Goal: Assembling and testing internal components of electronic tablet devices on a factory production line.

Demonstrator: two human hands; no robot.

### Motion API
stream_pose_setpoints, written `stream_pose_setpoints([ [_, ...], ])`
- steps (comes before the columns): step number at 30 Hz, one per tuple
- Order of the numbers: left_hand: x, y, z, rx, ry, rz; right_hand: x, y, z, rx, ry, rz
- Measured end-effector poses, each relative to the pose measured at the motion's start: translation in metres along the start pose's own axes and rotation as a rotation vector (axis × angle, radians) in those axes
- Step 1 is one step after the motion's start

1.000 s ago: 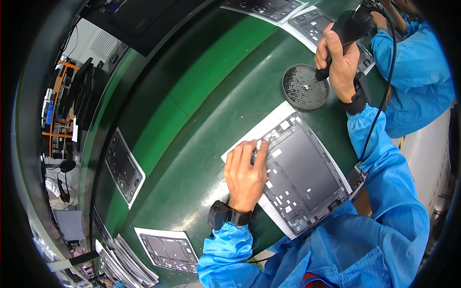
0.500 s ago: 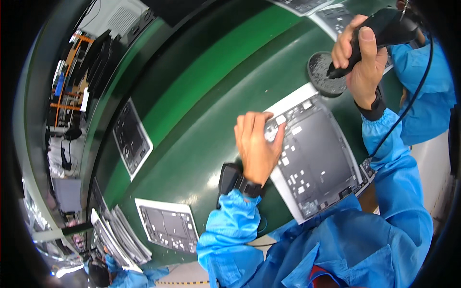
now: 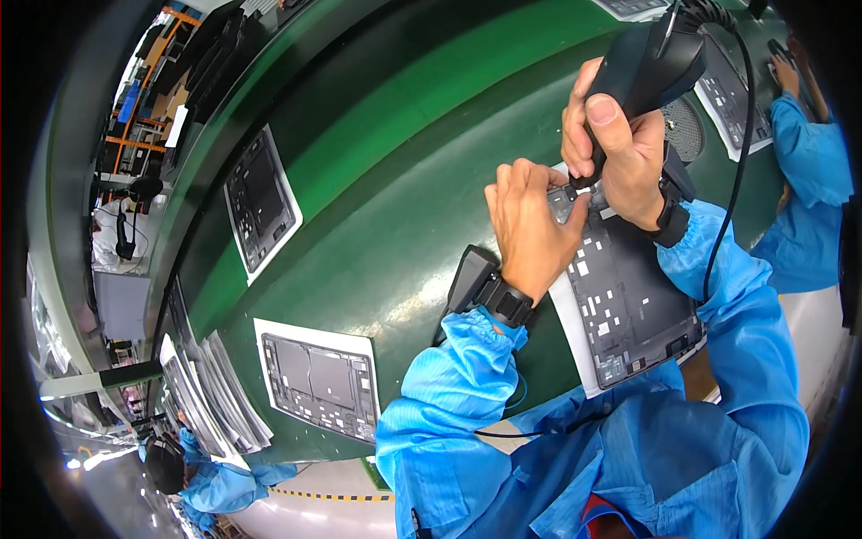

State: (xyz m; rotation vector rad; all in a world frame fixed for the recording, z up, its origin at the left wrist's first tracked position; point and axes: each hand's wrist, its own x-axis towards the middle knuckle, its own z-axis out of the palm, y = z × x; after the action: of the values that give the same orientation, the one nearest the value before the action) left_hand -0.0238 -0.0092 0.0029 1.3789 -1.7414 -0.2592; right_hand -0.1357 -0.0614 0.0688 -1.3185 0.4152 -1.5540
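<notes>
In front of me an opened tablet point(image 3: 628, 278), dark inside with many small white patches, lies on a white sheet point(image 3: 571, 337). My right hand point(image 3: 633, 175) is wrapped round a black electric screwdriver point(image 3: 642, 67) with a cable, its tip down at the tablet's upper corner. My left hand point(image 3: 534, 225) grips that same corner, thumb on the inside and fingers along the far edge, close to the tip. What lies right under the tip is partly hidden by fingers. Behind my right hand, a round dish point(image 3: 684, 130) is partly covered.
More opened tablets lie on the green table: one at the left point(image 3: 260, 202), one at the near left point(image 3: 319, 377), one at the far right point(image 3: 732, 99). A stack of boards point(image 3: 215, 395) stands at the table's left end. A co-worker's blue sleeve point(image 3: 813, 148) is at right.
My right hand has brought the screwdriver from over the round dish leftward and down to the tablet's corner. My left hand still holds that corner. The view has shifted.
</notes>
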Motion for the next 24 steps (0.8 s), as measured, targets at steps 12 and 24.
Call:
stream_pose_setpoints([
  [12, 0.0011, 0.0011, -0.0011, -0.002, -0.013, -0.012, -0.0026, 0.0053, -0.0055, -0.127, -0.073, 0.028],
  [24, 0.0012, 0.0015, -0.0007, -0.011, -0.022, -0.039, -0.0044, 0.0066, 0.0006, -0.039, -0.059, 0.025],
])
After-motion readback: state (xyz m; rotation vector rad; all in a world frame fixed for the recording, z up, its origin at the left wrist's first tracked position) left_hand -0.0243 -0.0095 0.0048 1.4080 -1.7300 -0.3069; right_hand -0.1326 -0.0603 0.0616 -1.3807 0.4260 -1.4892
